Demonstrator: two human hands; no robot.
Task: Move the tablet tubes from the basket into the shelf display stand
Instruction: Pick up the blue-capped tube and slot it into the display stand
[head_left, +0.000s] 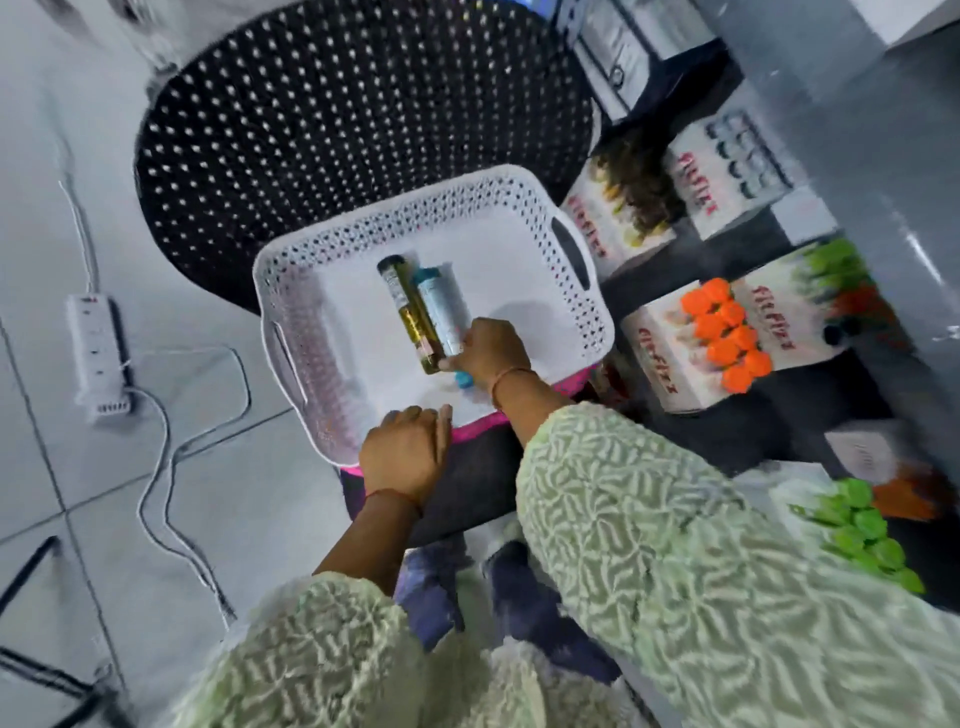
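A white perforated basket (291, 312) rests on a pink-edged surface in front of me. Inside it lie a yellow-green tablet tube (408, 312) and a white tube (440, 306) side by side. My right hand (488, 353) reaches into the basket and closes around the near ends of both tubes; a blue cap (464, 381) shows beneath it. My left hand (408, 449) rests on the basket's near rim, fingers together. The shelf display stand (753, 312) is to the right, with boxes holding orange-capped tubes (727, 332) and green-capped tubes (862, 530).
A black perforated stool or chair (337, 114) stands behind the basket. A white power strip (96, 353) and cables (161, 467) lie on the tiled floor at left. More printed display boxes (722, 182) fill the upper shelves on the right.
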